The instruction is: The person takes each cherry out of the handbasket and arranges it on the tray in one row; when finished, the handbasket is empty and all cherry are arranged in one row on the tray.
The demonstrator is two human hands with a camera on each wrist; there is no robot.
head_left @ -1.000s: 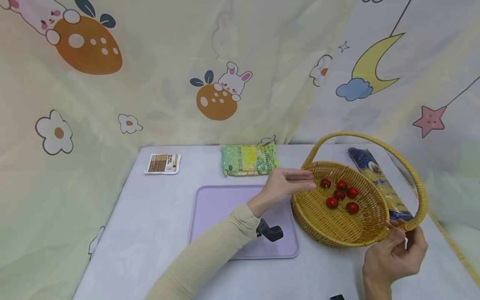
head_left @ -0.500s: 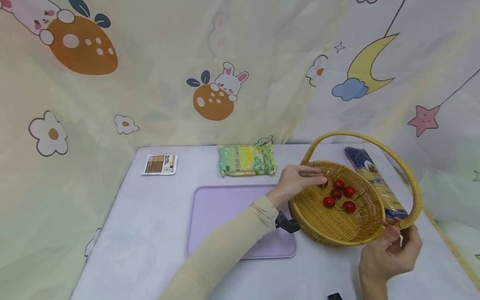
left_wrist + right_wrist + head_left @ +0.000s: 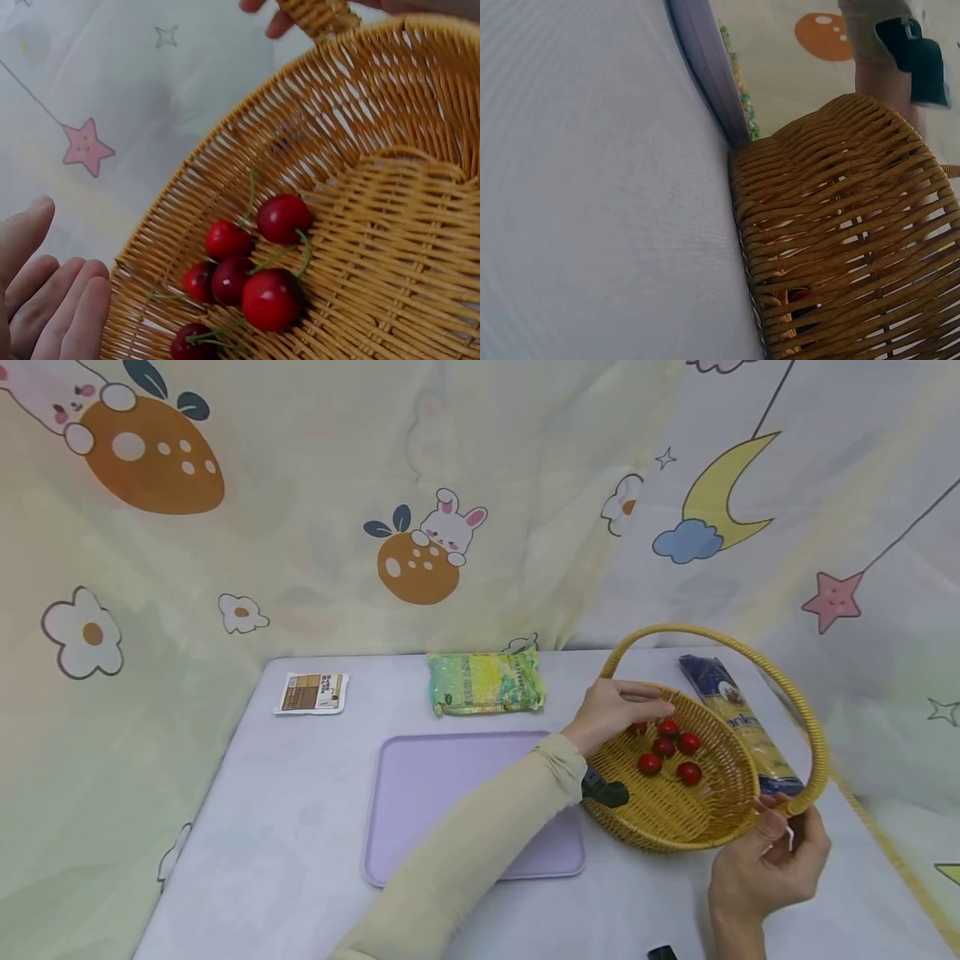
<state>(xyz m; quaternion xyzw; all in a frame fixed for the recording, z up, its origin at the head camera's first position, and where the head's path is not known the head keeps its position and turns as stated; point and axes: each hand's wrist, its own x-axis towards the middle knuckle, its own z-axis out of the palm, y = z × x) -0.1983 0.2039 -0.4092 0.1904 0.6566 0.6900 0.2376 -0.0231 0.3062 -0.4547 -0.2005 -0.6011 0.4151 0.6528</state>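
In the head view, a yellow wicker basket [image 3: 671, 814] with a tall arched handle stands at the right of the table. Several red cherries [image 3: 689, 773] with green stems lie together inside it. My left hand [image 3: 609, 712] reaches over the basket's left rim beside the cherries, its fingers fairly straight. The left wrist view shows that hand's fingers [image 3: 84, 315] apart from the cherries [image 3: 274, 300]. With thumb and fingers, my right hand [image 3: 767, 870] grips the basket's near right rim at the handle's foot. The right wrist view shows the basket's woven outer side [image 3: 840, 225]; the right hand is hidden there.
A lilac tray [image 3: 420, 810] lies left of the basket, partly under my left sleeve [image 3: 480, 827]. Behind it is a green-yellow packet [image 3: 486, 682]. A small brown-white packet [image 3: 312, 693] lies at the back left. A blue-and-gold bag [image 3: 738, 714] lies behind the basket's right side.
My left hand has moved right, from the basket's left edge to over its inside, close to the cherries. The right hand keeps its grip on the basket. The head view has shifted slightly.
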